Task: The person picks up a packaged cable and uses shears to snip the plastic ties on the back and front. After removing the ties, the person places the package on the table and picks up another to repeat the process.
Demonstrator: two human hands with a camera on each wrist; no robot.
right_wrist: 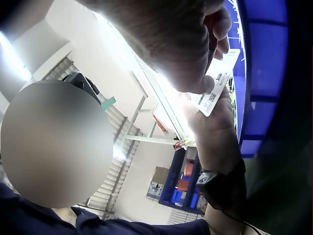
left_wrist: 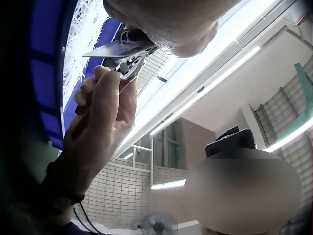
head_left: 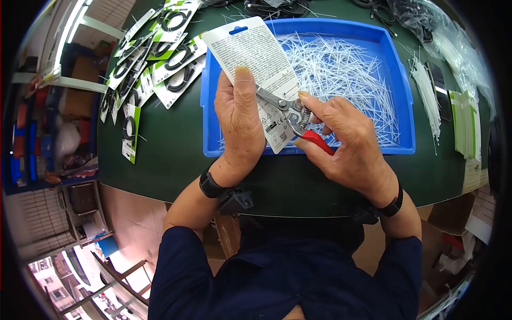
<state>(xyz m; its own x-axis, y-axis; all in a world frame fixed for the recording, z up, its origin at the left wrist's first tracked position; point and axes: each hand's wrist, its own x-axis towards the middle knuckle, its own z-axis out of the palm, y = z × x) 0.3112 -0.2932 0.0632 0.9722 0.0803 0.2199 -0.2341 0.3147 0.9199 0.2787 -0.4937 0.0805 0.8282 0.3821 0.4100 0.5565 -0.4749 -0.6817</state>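
Observation:
My left hand [head_left: 241,120] grips a printed white cardboard packaging card [head_left: 250,50] with a blue-lined hanging slot at its top, thumb lying over the card's face. In my right hand [head_left: 352,141] is a pair of red-handled snips [head_left: 316,141] with a coiled spring, held between thumb and fingers. The snips' metal jaws lie across the card and reach close to the left thumb, where a thin pale strand shows. Beneath both hands stands a blue tray [head_left: 408,114] with many thin white zip-tie pieces [head_left: 341,74] in it. In the left wrist view the card [left_wrist: 115,50] appears edge-on.
Carded black cables [head_left: 178,80] are heaped on the green table [head_left: 165,154] to the left. To the right lie a bundle of white zip ties [head_left: 426,96], a stack of green-edged cards [head_left: 465,125] and clear plastic bags [head_left: 453,40]. Black cables [head_left: 277,9] lie behind the tray.

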